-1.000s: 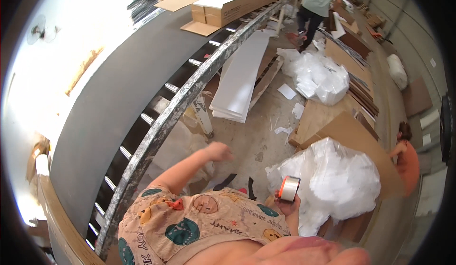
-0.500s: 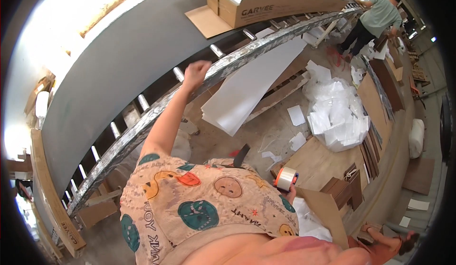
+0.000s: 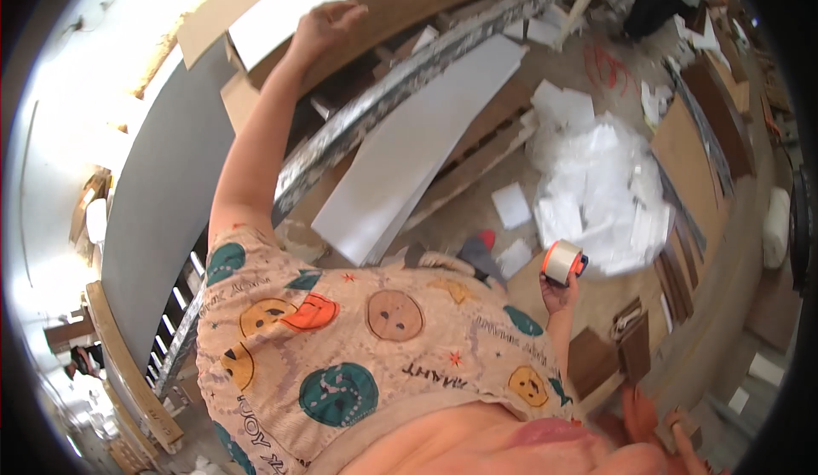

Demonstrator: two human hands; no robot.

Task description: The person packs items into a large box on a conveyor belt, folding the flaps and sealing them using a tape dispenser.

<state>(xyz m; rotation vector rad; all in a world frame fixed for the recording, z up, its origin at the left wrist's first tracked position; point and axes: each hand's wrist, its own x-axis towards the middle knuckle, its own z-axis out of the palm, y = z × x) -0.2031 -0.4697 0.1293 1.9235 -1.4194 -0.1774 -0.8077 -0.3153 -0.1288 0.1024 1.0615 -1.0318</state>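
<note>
The left hand (image 3: 332, 25), half-curled and seemingly bare, hovers over the long cardboard carton (image 3: 426, 5) on the roller conveyor (image 3: 383, 109); contact is unclear. Right of the conveyor, the right hand (image 3: 558, 294) grips a tape dispenser (image 3: 564, 263). A white sheet (image 3: 266, 32) covers the carton, which looks filled; its end flap (image 3: 240, 102) sticks out, apparently unsealed. White boards (image 3: 417, 151) lie beside the conveyor.

Peach shirt (image 3: 366, 347) with teal, yellow and orange cartoon prints (image 3: 338, 395), dark lettering (image 3: 434, 371), apparently short-sleeved.

A head-worn fisheye camera looks steeply down, the wearer's shirt (image 3: 394, 343) close beneath it and the floor (image 3: 469, 221) stretching away beyond.
</note>
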